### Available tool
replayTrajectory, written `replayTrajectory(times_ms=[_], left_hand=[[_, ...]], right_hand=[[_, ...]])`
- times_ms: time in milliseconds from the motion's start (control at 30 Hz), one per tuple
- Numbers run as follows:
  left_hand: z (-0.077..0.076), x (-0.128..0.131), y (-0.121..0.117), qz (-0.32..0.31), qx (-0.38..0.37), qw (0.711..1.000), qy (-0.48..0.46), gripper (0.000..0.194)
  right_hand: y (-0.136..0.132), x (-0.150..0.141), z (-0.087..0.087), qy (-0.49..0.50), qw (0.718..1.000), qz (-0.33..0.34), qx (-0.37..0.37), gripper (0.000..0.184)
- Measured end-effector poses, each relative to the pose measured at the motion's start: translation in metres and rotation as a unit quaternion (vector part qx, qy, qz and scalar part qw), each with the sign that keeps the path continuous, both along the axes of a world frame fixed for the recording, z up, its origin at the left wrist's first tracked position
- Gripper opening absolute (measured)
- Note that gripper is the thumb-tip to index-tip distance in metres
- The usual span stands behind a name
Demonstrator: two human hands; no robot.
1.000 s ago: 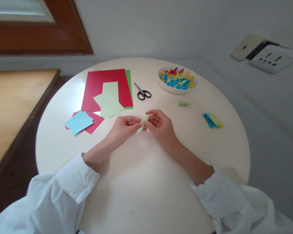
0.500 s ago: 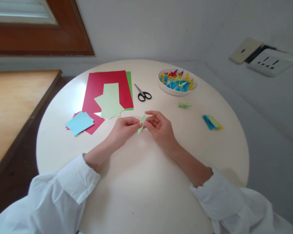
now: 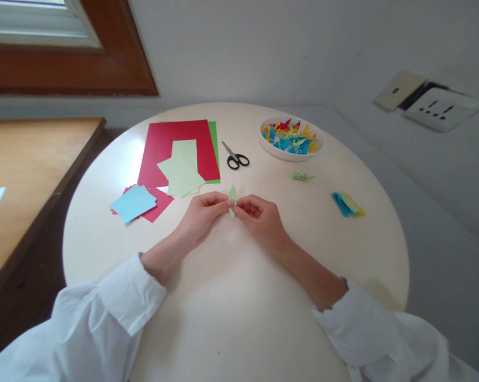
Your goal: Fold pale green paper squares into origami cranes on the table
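Loose white sleeves end in wide cuffs — folded back, perhaps.

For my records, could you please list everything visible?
Round table: one, white, centre
Large sheets: two, red, green, rear left
Cut papers: several, green, across sheets
Small papers: several, blue, red, left
Scissors: one, black-handled, beside sheets
Dish: one, white, rear right
Origami: many, multicoloured, in dish
Folded cluster: one, green, near dish
Strips: several, multicoloured, right
Wall fittings: two, white, beige, right
Window frame: one, brown, left
Desk: one, tan, left
Held paper: one, green, centre
Left hand, right hand: two, white-cuffed, centre
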State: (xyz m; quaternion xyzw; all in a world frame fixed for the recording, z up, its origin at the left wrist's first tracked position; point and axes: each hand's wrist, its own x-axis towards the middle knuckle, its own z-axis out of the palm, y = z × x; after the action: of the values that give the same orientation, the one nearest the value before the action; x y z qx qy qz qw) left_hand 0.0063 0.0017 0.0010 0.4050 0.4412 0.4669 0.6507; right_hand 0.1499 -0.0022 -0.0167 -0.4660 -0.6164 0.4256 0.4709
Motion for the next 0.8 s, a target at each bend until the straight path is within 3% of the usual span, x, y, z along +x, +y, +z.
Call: replayTrajectory(times_ms=[433,667,800], left_hand=[[-0.0027,0.0022,-0.0005,0.012,0.06,0.997,0.039,0.018],[-0.0032,0.0033,0.0004,0.031,0.031,0.999,-0.009,0.015],[-0.0058,0.0026,0.0019,0.011,0.015,0.999,-0.043,0.012]], right_hand=[[0.0005,-0.0016,0.0038,0.04,0.998,0.013,-0.038,0.015],[0.0008,-0.0018,0.0007,0.045,0.999,0.014,-0.024,0.016],[0.0012,-0.0015,0.0002,0.028,0.999,0.013,-0.016,0.017]])
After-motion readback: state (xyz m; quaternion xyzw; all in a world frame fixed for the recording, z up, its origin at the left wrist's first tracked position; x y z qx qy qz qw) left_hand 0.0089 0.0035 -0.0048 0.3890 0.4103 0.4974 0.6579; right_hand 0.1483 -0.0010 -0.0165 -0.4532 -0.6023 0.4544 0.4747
